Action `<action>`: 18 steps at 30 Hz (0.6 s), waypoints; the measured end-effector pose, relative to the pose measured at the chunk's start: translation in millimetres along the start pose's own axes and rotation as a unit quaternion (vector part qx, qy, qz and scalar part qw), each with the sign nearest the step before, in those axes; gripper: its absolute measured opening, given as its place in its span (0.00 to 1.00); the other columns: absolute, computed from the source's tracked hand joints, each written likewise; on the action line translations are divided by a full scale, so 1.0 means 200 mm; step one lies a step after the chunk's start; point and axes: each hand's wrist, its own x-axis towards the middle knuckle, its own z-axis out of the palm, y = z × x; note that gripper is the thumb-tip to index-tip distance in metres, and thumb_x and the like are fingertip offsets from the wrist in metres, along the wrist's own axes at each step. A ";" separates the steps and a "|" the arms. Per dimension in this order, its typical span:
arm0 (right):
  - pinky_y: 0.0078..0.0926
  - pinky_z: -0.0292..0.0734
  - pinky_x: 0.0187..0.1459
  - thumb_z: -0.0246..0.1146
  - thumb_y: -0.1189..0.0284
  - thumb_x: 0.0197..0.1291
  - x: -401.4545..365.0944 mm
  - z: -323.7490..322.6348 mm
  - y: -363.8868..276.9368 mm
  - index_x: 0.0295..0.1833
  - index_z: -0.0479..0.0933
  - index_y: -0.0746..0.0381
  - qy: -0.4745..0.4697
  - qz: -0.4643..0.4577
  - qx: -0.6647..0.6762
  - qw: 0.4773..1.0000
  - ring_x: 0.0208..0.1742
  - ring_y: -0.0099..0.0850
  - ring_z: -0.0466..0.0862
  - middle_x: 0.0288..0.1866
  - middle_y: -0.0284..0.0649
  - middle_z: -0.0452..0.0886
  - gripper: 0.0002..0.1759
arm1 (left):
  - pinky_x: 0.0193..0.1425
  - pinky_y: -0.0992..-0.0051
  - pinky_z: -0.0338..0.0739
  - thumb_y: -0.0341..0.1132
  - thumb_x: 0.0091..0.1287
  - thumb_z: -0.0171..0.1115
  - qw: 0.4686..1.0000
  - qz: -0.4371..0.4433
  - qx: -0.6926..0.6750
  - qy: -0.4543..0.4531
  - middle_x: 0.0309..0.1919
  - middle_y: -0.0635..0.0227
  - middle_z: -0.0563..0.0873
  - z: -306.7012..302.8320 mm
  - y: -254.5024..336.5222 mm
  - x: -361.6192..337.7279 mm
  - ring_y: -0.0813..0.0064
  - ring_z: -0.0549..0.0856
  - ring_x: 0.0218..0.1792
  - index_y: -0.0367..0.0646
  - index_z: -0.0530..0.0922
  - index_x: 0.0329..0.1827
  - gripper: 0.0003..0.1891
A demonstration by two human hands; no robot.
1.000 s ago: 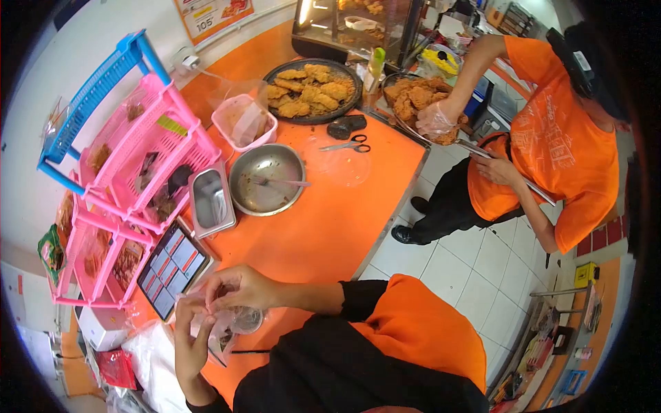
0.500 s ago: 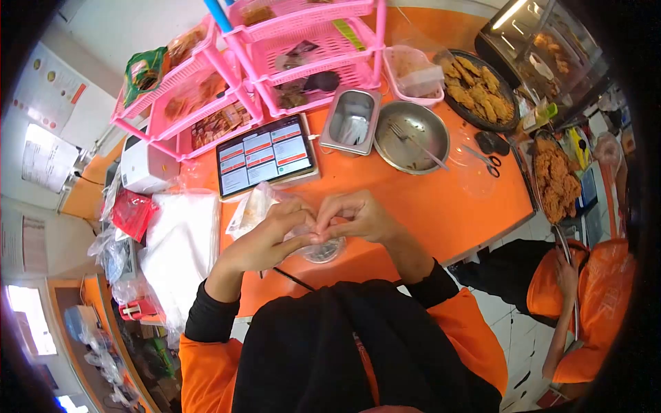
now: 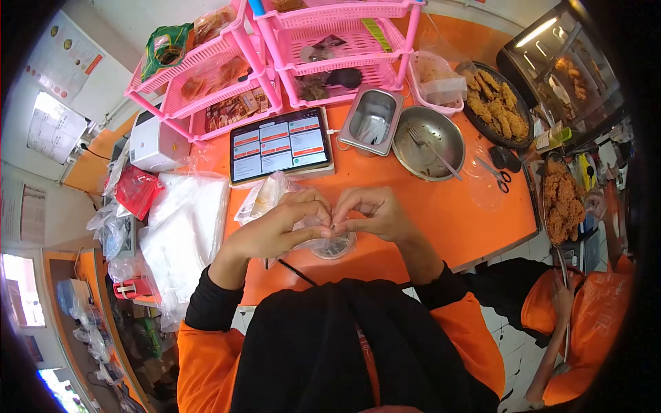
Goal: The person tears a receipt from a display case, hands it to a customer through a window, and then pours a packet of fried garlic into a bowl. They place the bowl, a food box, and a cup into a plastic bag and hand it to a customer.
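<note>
Held the left hand (image 3: 275, 233) and the right hand (image 3: 377, 215) together, fingertip to fingertip, both pinched shut on the thin film of a clear plastic bag (image 3: 265, 196) just above the orange counter (image 3: 447, 220). Kept the bag in front of the tablet (image 3: 280, 144), with a small round clear container (image 3: 335, 248) right under the knuckles and a thin black stick (image 3: 296, 272) near the counter's front edge. Could not place the container for certain: inside the bag or merely beneath it.

Judged the film the weak point: thin and slippery, likely to slide out of a slackened pinch or to tear under too hard a pull. Judged the container open to a nudge from the heels of the hands, toward the near edge. Saw little danger from the steel bowl (image 3: 428, 143) with its fork (image 3: 435, 154) or from the scissors (image 3: 498, 173), all well apart.

Against half a second before, found the same fingertip pinch over the container, hands hardly shifted. Noted only a slight turn of the view, with the tablet a touch further right. Against a full second before, found the view swung away from the co-worker (image 3: 585, 303) by the fried chicken (image 3: 561, 199), with the hands now central rather than low at the left.
</note>
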 end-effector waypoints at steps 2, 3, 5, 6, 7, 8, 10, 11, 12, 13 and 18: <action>0.22 0.73 0.47 0.68 0.81 0.54 -0.01 0.01 0.02 0.41 0.79 0.68 0.009 0.004 0.027 1.000 0.43 0.24 0.79 0.40 0.38 0.80 0.09 | 0.58 0.67 0.65 0.38 0.66 0.62 1.000 0.008 0.002 -0.001 0.41 0.66 0.77 0.00 0.00 0.00 0.65 0.75 0.49 0.41 0.78 0.40 0.10; 0.22 0.74 0.47 0.67 0.81 0.55 -0.01 0.01 0.03 0.42 0.78 0.68 0.014 0.011 0.044 0.999 0.43 0.24 0.79 0.40 0.38 0.80 0.09 | 0.57 0.67 0.65 0.38 0.66 0.62 1.000 0.010 0.002 0.001 0.41 0.66 0.77 0.00 0.00 0.00 0.66 0.75 0.49 0.41 0.78 0.39 0.10; 0.21 0.74 0.47 0.67 0.81 0.56 -0.02 0.01 0.05 0.42 0.78 0.68 0.019 0.015 0.059 0.998 0.43 0.23 0.80 0.40 0.38 0.80 0.08 | 0.57 0.67 0.65 0.39 0.66 0.62 1.000 0.012 0.004 0.003 0.41 0.66 0.77 0.00 0.00 0.00 0.66 0.75 0.49 0.41 0.78 0.39 0.10; 0.21 0.74 0.47 0.67 0.81 0.56 -0.02 0.01 0.06 0.42 0.78 0.68 0.020 0.012 0.058 0.998 0.42 0.23 0.80 0.40 0.38 0.80 0.08 | 0.57 0.67 0.65 0.39 0.66 0.62 1.000 0.011 0.004 0.002 0.41 0.66 0.77 0.00 0.00 0.00 0.66 0.75 0.49 0.41 0.78 0.40 0.10; 0.20 0.74 0.46 0.67 0.81 0.56 -0.02 0.02 0.06 0.42 0.77 0.68 0.021 0.010 0.058 0.998 0.42 0.23 0.80 0.40 0.37 0.80 0.08 | 0.57 0.67 0.65 0.39 0.66 0.62 1.000 0.009 0.003 0.001 0.41 0.66 0.77 0.00 0.00 -0.01 0.66 0.75 0.49 0.41 0.78 0.40 0.10; 0.20 0.74 0.46 0.67 0.81 0.56 -0.02 0.02 0.06 0.42 0.77 0.68 0.023 0.008 0.062 0.998 0.42 0.23 0.80 0.40 0.37 0.80 0.08 | 0.57 0.67 0.65 0.39 0.66 0.62 1.000 0.007 0.005 -0.004 0.41 0.66 0.77 0.00 0.00 -0.01 0.65 0.75 0.49 0.41 0.78 0.40 0.10; 0.19 0.74 0.46 0.67 0.81 0.56 -0.02 0.03 0.06 0.42 0.77 0.68 0.026 0.003 0.071 0.997 0.42 0.22 0.80 0.40 0.37 0.79 0.08 | 0.58 0.67 0.64 0.39 0.66 0.62 1.000 0.003 0.008 -0.012 0.42 0.66 0.77 0.00 0.00 -0.01 0.65 0.75 0.49 0.42 0.78 0.40 0.10; 0.19 0.73 0.45 0.67 0.81 0.56 -0.02 0.03 0.06 0.42 0.78 0.68 0.024 -0.003 0.069 0.997 0.42 0.22 0.80 0.40 0.37 0.79 0.08 | 0.58 0.67 0.64 0.39 0.66 0.61 1.000 0.006 0.009 -0.013 0.42 0.66 0.77 0.00 0.00 -0.01 0.65 0.75 0.49 0.42 0.79 0.40 0.09; 0.19 0.73 0.45 0.67 0.81 0.56 -0.02 0.03 0.06 0.42 0.78 0.68 0.023 -0.009 0.068 0.997 0.42 0.22 0.79 0.40 0.37 0.79 0.08 | 0.58 0.67 0.64 0.39 0.66 0.61 1.000 0.008 0.010 -0.013 0.42 0.66 0.77 0.00 -0.01 -0.01 0.65 0.75 0.49 0.42 0.79 0.40 0.09; 0.18 0.72 0.44 0.67 0.81 0.56 -0.02 0.03 0.06 0.42 0.78 0.68 0.021 -0.015 0.066 0.997 0.41 0.22 0.79 0.40 0.37 0.79 0.08 | 0.58 0.67 0.64 0.38 0.66 0.61 1.000 0.011 0.011 -0.013 0.42 0.66 0.77 0.00 -0.01 -0.01 0.65 0.75 0.49 0.42 0.79 0.41 0.09; 0.18 0.70 0.43 0.69 0.80 0.54 -0.02 0.02 0.05 0.40 0.80 0.66 -0.007 -0.010 0.009 1.000 0.41 0.21 0.79 0.39 0.36 0.80 0.08 | 0.58 0.67 0.64 0.38 0.67 0.61 1.000 0.005 0.012 -0.027 0.42 0.66 0.77 0.00 -0.03 -0.01 0.65 0.74 0.49 0.42 0.79 0.41 0.09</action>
